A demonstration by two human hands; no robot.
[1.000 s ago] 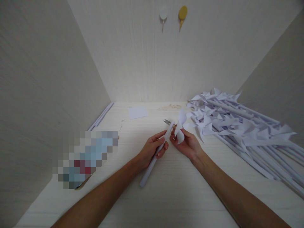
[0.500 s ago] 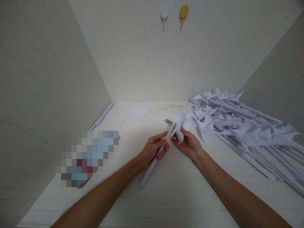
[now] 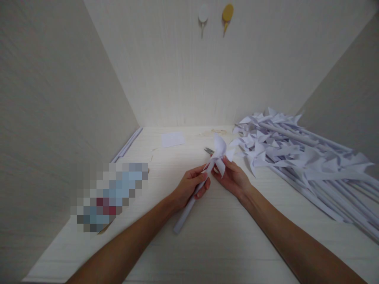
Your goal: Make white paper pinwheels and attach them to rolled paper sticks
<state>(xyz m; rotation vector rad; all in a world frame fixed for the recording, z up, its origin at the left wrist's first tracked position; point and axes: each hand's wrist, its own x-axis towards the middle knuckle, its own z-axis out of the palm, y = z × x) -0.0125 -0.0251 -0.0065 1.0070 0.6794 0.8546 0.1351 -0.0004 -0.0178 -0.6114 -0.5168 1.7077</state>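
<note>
Head view: left hand clamped on paper stick, mid-worktop; right hand pinching pinwheel head, now pressed onto stick tip versus a second ago — appears seated. Finished pinwheels along right edge

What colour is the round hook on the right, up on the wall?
Yellow; the round yellow wall hook shows best in the head view.

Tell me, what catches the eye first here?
A big heap of white paper pinwheels sprawls across the table's right side. At the centre, the left hand grips a rolled paper stick while the right hand holds a folded pinwheel head at its tip.
</note>
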